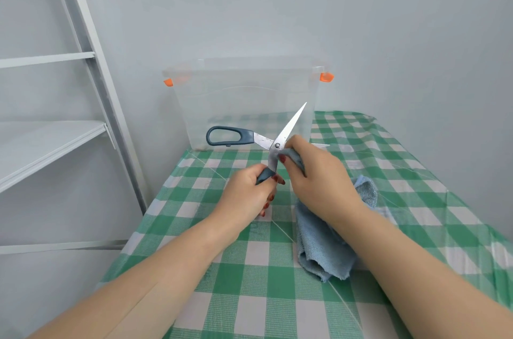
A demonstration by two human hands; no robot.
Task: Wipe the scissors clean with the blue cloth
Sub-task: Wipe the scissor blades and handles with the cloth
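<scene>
1. The scissors (pixel 288 127) are held spread open just in front of the clear box (pixel 244 94), above the green checked tablecloth (pixel 249 283). One blade points up across the box's front wall.
2. The lower dark handle is gripped by the left hand (pixel 244 194), with the fingers curled round it.
3. A fold of the blue cloth (pixel 322 244) is pinched by the right hand (pixel 319 172) against the second blade beside the pivot. That blade is mostly hidden.
4. The rest of the cloth lies bunched on the tablecloth, nearer the person than the box.
5. A white shelf unit (pixel 55 138) is seen left of the box.
</scene>
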